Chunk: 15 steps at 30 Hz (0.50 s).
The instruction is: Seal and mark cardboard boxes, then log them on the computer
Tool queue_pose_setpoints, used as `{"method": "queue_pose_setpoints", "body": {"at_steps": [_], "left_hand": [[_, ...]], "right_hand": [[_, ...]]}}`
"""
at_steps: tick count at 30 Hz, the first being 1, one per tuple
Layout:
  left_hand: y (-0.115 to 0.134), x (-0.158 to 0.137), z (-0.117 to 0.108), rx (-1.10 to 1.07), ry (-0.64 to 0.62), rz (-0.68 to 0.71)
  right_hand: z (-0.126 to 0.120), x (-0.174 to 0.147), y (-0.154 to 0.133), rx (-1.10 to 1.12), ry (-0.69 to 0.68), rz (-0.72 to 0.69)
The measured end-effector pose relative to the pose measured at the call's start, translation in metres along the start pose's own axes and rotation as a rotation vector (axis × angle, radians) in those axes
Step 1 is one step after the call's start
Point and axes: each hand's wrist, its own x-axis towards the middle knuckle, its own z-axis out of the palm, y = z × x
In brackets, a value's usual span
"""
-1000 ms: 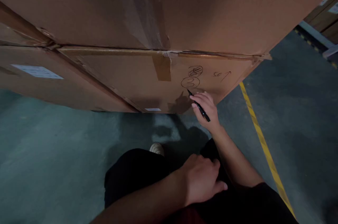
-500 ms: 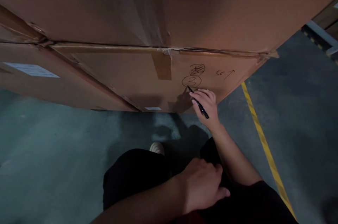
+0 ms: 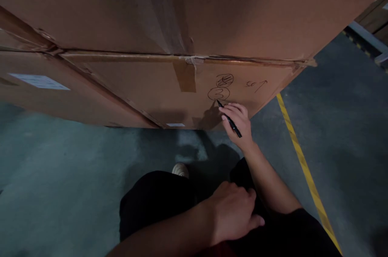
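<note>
My right hand (image 3: 238, 121) is closed around a black marker pen (image 3: 233, 125). The pen's tip is at the lower edge of a circled "3" (image 3: 218, 93) drawn on a cardboard box (image 3: 136, 87); whether it touches the cardboard I cannot tell. Just above that circle is another one, scribbled over (image 3: 224, 80). To the right stands handwriting like "50" with an arrow (image 3: 256, 84). My left hand (image 3: 233, 210) lies across my lap, back upward, thumb pointing right. Its other fingers bend down out of sight.
Another large carton (image 3: 242, 10) sits on top of the marked box, and a labelled carton (image 3: 27, 103) adjoins on the left. A yellow striped line (image 3: 298, 148) runs along the floor at right. More cartons (image 3: 374, 14) stand at the far right. My shoe (image 3: 180, 169) shows below.
The pen and my right hand have shifted very slightly right and down, with the tip still by the circle's lower edge. The view has moved a little. My left hand stays put.
</note>
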Motion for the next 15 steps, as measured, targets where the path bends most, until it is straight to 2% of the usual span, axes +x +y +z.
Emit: {"method": "queue_pose_setpoints", "body": {"at_steps": [4, 7, 9, 11, 13, 15], "left_hand": [[-0.004, -0.005, -0.008, 0.005, 0.059, -0.022], [-0.02, -0.021, -0.03, -0.062, 0.258, -0.041], [-0.035, -0.034, -0.048, -0.135, 0.441, -0.113], [-0.049, -0.042, -0.062, -0.15, 0.555, -0.252], [-0.06, -0.041, -0.068, -0.103, 0.566, -0.368], [-0.065, -0.033, -0.064, -0.07, 0.497, -0.387]], "right_hand": [[-0.016, -0.017, -0.007, 0.087, 0.045, 0.073], [-0.032, -0.042, -0.01, 0.177, 0.053, 0.219], [-0.042, -0.06, -0.012, 0.313, 0.044, 0.41], [-0.048, -0.075, -0.014, 0.541, 0.036, 0.662], [-0.05, -0.084, -0.017, 0.787, 0.008, 0.885], [-0.048, -0.086, -0.02, 0.953, -0.049, 1.007]]}}
